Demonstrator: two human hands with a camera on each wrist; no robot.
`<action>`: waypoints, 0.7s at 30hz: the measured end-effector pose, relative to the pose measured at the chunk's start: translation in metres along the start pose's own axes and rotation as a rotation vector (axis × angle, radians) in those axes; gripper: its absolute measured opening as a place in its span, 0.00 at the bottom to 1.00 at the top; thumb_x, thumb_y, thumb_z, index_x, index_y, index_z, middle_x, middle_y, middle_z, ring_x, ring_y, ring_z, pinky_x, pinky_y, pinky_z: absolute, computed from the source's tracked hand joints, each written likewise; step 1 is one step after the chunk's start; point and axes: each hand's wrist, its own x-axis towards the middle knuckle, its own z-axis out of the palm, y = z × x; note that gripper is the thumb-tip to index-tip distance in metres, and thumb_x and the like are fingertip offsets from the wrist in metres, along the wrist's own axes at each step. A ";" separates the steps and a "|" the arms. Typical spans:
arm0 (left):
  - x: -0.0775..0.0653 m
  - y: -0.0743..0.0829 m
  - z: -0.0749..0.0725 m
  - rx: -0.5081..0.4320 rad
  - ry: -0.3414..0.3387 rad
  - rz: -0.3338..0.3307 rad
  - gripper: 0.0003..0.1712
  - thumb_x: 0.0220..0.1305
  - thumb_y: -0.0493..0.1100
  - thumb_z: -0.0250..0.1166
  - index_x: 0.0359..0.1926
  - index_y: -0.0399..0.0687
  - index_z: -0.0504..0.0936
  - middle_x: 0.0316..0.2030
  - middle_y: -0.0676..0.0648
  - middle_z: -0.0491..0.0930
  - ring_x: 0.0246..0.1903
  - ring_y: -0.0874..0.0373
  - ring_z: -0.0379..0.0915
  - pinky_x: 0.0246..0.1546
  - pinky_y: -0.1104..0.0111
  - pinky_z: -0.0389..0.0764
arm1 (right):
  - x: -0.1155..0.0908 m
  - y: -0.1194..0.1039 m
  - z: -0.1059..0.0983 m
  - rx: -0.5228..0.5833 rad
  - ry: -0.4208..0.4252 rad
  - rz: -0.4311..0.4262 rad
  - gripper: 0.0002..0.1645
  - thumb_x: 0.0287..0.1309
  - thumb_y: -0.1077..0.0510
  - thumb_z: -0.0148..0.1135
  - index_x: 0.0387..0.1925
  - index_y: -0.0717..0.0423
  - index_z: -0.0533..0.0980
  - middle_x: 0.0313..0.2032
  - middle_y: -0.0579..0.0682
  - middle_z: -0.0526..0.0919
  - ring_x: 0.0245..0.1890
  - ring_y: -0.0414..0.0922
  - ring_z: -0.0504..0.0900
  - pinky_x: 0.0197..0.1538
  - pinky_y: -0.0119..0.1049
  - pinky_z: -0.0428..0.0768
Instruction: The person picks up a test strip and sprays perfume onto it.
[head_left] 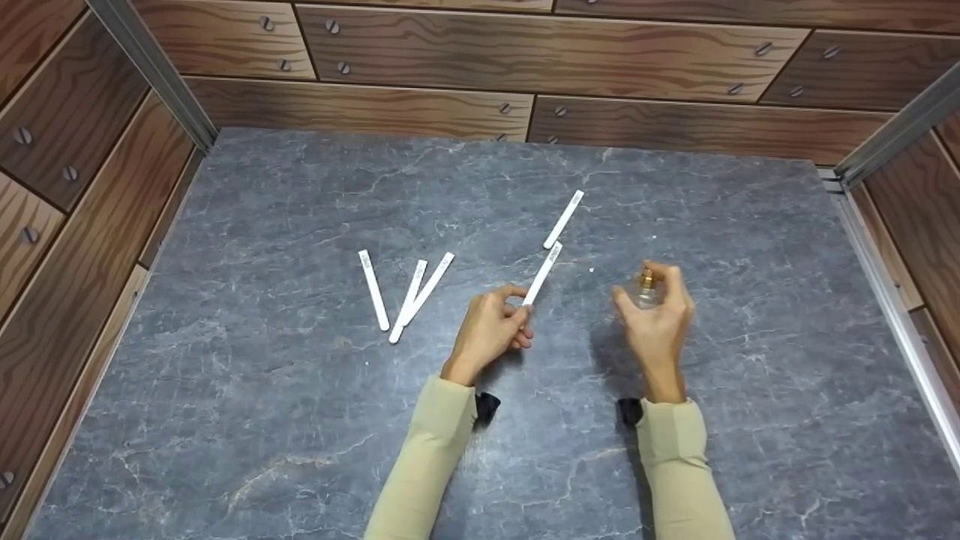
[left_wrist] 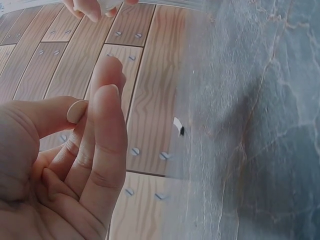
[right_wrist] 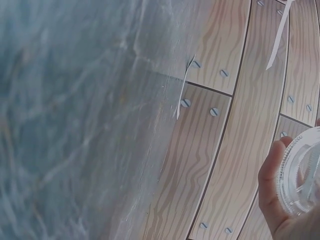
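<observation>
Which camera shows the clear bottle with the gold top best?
The head view: only there does the bottle show its gold top. The right wrist view has just its clear base, cut off at the edge; the left wrist, at most a sliver.

Downward head and 2 closer wrist views share the tabletop (head_left: 225, 405).

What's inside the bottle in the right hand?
Through the clear bottle, a thin pale shape shows, perhaps a tube. The right hand and picture edge hide some; I can't tell whether there's liquid.
</observation>
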 end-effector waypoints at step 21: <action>0.030 -0.001 -0.003 0.009 0.035 -0.007 0.16 0.71 0.31 0.61 0.57 0.31 0.78 0.13 0.50 0.77 0.08 0.64 0.70 0.10 0.68 0.79 | 0.001 0.005 -0.001 0.017 0.011 -0.022 0.25 0.36 0.79 0.75 0.42 0.72 0.77 0.33 0.64 0.82 0.35 0.40 0.77 0.43 0.27 0.74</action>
